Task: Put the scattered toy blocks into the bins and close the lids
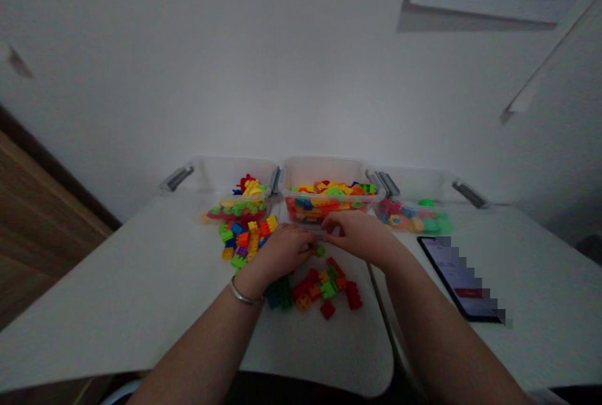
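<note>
My left hand (282, 253) and my right hand (360, 236) meet above the middle of the white table (117, 292), their fingertips almost touching. Whatever lies between the fingers is hidden, so I cannot tell if they hold a brick. A small green plastic brick (320, 250) sits just below the fingertips. Loose coloured bricks (247, 239) lie in a heap beyond my left hand, and another scattered group of red, orange and green bricks (324, 289) lies below my hands. A metal bangle (245, 295) circles my left wrist.
Three transparent latched bins stand in a row along the far table edge: one with mixed pieces (235, 170), one with bricks (329, 170), one with round pieces (414, 182). A smartphone (458, 279) lies on the right. A wooden surface (42, 223) shows at far left, with a white wall behind.
</note>
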Demonstrator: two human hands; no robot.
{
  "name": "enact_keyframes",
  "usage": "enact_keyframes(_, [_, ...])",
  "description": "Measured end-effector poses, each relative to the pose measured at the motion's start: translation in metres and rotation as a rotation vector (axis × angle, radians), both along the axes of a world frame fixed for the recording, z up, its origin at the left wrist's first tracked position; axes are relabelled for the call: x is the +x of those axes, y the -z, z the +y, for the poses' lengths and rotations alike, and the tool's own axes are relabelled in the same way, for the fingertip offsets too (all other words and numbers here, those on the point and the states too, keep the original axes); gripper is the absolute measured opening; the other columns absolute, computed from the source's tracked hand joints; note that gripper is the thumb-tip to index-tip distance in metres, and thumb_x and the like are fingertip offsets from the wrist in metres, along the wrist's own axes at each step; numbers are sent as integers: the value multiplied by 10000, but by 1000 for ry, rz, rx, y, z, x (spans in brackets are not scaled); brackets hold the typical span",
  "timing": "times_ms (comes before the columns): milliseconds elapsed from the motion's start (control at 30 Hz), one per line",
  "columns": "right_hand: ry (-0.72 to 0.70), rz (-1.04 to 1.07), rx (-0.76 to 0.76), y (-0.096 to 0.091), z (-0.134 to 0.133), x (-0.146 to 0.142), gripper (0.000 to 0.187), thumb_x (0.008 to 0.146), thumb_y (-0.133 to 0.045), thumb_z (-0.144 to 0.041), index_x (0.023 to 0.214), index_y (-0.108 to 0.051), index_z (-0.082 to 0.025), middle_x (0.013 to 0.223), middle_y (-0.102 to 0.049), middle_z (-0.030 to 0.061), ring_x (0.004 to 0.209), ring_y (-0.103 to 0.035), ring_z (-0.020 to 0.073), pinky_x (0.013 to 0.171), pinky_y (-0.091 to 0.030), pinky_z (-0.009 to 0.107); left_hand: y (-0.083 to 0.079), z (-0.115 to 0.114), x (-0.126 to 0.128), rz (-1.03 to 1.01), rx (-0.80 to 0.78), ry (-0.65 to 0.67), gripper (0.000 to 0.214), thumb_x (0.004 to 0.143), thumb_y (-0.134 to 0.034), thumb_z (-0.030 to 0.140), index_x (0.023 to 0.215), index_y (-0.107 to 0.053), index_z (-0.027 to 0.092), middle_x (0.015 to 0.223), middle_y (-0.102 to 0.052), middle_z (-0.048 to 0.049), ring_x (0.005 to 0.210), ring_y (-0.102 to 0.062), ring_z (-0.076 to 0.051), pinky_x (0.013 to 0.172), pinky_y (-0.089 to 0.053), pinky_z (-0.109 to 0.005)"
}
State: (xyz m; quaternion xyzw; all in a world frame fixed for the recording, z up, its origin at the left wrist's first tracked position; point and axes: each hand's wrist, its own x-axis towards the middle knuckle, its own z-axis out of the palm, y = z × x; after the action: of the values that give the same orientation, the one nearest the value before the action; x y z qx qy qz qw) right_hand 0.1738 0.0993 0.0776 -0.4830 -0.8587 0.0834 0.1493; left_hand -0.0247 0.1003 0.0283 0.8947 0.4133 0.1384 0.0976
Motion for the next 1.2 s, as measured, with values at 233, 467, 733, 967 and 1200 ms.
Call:
enact_keyframes(233, [38, -6, -95, -7, -2, -1, 187, 836, -623, -356, 934, -708, -221, 972, -745, 41, 840, -668, 204, 693, -476, 303, -2, 1, 2, -371, -123, -117, 103, 851, -583, 175, 872, -683, 190, 898, -707, -25, 861, -644, -179, 788, -491, -293])
enact_keyframes(467, [42, 8, -67, -9, -6, -4, 200, 831, -632, -378, 938, -707, -227, 922, -746, 27, 806, -670, 193, 673, -465, 294, -3, -2, 5, -517, -135, -128, 60, 832, -593, 175, 836, -652, 187, 876, -680, -20, 864, -624, -173, 797, -490, -301])
enact_keyframes(733, [128, 125, 72, -18, -6, 6, 187, 802, -620, -281, 966, -696, -231, 864, -733, 21, 765, -660, 182, 664, -459, 290, -4, -4, 6, -595, -96, -108, 104, 868, -537, 197, 915, -627, 174, 937, -668, -48, 878, -622, -179, 806, -512, -322])
enact_keyframes(967, [416, 414, 434, -20, 8, 31, 171, 825, -582, -335, 941, -623, -216, 861, -694, 57, 774, -626, 216, 689, -460, 336, 3, -6, 8, -222, -15, 120, 261, 904, -475, 159, 1066, -674, 205, 1104, -703, -52, 1064, -606, -212, 970, -463, -382])
enact_keyframes(1200, [445, 319, 517, -3, 29, 33, 159, 851, -568, -301, 905, -688, -212, 846, -708, 75, 866, -593, 260, 802, -422, 383, 4, -8, 11, -45, -14, 205, 419, 860, -435, 90, 1173, -674, 232, 1234, -680, -17, 1153, -567, -212, 1043, -402, -392])
